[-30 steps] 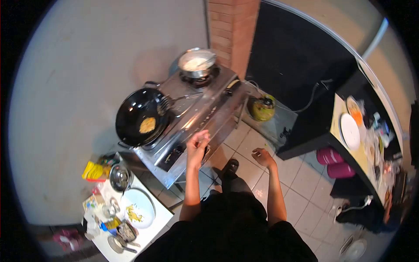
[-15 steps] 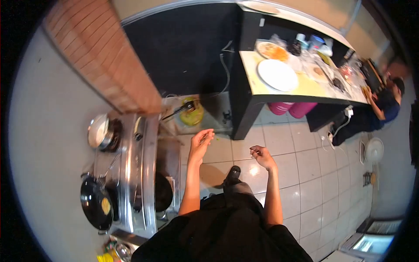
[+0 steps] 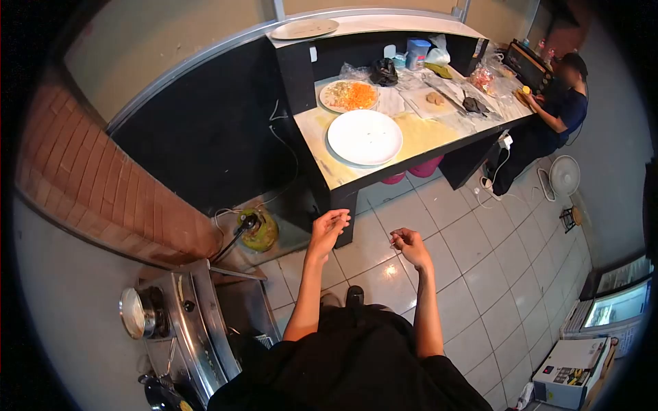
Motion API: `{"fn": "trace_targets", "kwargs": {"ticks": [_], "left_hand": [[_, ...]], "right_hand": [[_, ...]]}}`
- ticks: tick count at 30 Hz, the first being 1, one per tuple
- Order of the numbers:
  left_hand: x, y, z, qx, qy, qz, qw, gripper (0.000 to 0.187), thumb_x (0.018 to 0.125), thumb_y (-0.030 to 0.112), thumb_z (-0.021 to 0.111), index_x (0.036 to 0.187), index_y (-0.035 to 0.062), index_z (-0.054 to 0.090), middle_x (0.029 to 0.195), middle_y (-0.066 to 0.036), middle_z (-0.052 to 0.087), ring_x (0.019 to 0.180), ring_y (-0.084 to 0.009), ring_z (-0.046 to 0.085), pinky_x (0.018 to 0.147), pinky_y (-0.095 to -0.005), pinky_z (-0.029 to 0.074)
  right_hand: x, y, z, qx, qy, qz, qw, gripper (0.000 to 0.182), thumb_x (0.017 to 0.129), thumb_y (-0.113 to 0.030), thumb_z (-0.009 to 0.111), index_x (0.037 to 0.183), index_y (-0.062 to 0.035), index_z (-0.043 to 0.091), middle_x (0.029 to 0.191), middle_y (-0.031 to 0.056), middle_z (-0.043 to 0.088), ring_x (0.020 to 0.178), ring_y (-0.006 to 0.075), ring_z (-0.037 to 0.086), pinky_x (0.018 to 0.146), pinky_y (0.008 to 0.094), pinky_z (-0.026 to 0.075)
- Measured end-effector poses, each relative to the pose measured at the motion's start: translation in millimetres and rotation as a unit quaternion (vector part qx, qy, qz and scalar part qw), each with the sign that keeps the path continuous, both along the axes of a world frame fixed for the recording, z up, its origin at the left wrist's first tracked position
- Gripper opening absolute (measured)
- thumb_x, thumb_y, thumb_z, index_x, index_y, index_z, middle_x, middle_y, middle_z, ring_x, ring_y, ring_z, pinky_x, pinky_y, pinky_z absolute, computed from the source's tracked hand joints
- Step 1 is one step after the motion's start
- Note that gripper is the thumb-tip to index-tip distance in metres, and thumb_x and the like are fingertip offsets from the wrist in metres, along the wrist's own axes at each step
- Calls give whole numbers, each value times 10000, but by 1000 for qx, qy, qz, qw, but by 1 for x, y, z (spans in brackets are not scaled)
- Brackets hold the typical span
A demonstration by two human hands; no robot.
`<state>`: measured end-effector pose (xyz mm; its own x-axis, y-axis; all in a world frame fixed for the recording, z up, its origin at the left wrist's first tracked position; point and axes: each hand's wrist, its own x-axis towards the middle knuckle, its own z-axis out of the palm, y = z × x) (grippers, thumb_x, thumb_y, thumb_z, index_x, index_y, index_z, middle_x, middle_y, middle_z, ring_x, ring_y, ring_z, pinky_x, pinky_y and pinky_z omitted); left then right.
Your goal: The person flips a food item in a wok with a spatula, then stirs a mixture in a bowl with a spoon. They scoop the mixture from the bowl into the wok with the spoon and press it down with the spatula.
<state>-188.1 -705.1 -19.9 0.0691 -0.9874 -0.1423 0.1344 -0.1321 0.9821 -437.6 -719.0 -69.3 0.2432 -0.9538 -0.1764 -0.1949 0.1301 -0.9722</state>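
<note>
Both hands are held up in front of the body, apart from each other, above the tiled floor (image 3: 473, 288). The left hand (image 3: 329, 234) is seen against the black end panel of the desk (image 3: 421, 130), its fingers loosely bent and spread a little from the thumb. The right hand (image 3: 411, 248) is turned inward, fingers curled more, also unclamped. The large white plate (image 3: 364, 138) is located on the desk, beyond the hands and well apart from them; small dark specks are noted on its surface. Just behind it, a second plate (image 3: 327, 103) is loaded with orange shreds (image 3: 358, 96) and paler pieces. A black plastic bag (image 3: 384, 72) and a blue container (image 3: 417, 55) are placed farther back. At the far end of the desk, a person (image 3: 565, 116) is seated, a yellow item held at the hands. To the left, a gas cylinder (image 3: 259, 234) is stood on the floor; nearer, a metal pot (image 3: 136, 313) with pale contents is supported on the stove (image 3: 192, 335), and a black wok (image 3: 159, 394) is partly seen.
</note>
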Motion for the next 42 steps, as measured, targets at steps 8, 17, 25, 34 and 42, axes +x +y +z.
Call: {"fn": "trace_targets", "kwargs": {"ticks": [8, 17, 25, 34, 42], "left_hand": [[8, -34, 3, 3, -4, -44, 999, 290, 892, 281, 602, 1076, 58, 622, 954, -43, 651, 848, -91, 589, 708, -228, 438], [15, -34, 1, 4, 8, -59, 998, 283, 891, 279, 605, 1068, 58, 626, 930, -34, 651, 828, -82, 586, 701, -219, 439], [22, -28, 17, -8, 5, -79, 997, 276, 895, 269, 600, 1074, 60, 623, 938, -31, 648, 826, -77, 586, 700, -215, 440], [33, -25, 14, 4, 14, -71, 997, 257, 901, 245, 595, 1068, 52, 626, 938, -21, 642, 821, -67, 578, 690, -201, 440], [37, -13, 20, 17, 28, -60, 998, 309, 944, 291, 517, 1092, 34, 604, 966, -32, 626, 856, -84, 573, 722, -212, 442]], "right_hand": [[17, -4, 9, -11, -14, -41, 999, 248, 910, -155, 548, 1002, 72, 585, 823, 113, 626, 744, 163, 605, 681, 280, 491], [51, -7, 46, -39, -81, -86, 992, 207, 939, -98, 494, 1016, 77, 572, 813, 82, 608, 735, 127, 578, 708, 263, 506], [69, -1, 56, -104, -120, -145, 977, 189, 938, -76, 483, 946, 75, 597, 790, 81, 614, 707, 127, 573, 690, 255, 497], [74, 11, 68, -125, -147, -207, 959, 208, 936, -119, 501, 907, 54, 614, 712, 59, 609, 664, 116, 561, 641, 255, 457], [82, -2, 84, -159, -161, -199, 954, 211, 938, -116, 495, 905, 59, 609, 703, 54, 601, 650, 113, 552, 630, 252, 451]]}}
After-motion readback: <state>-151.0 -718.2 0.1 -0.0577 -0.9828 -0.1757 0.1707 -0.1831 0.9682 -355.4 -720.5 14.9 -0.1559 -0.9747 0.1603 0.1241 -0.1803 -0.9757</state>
